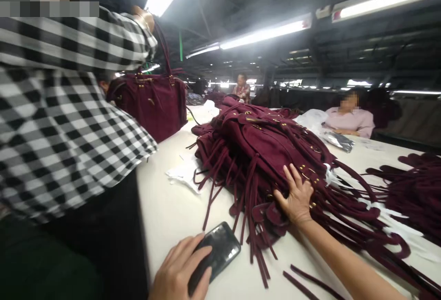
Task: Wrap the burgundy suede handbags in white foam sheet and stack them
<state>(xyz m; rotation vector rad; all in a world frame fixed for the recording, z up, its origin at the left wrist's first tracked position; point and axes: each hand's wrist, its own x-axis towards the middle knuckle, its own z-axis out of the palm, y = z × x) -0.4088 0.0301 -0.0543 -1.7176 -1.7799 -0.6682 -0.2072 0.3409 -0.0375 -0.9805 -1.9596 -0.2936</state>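
My left hand is closed around one end of a black smartphone, low over the pale table. My right hand rests with spread fingers on a heap of maroon suede-like handbags. The bags have gold-coloured rings, zips and long fringe strips that hang over the table. Below my right hand lie rounded maroon flaps. Loose maroon straps lie near the front, partly cut off by the frame.
At the left, a person in a checked shirt holds up a maroon handbag by its handles. White paper lies on the table. More maroon pieces are piled at the right. A person in pink sits across the table.
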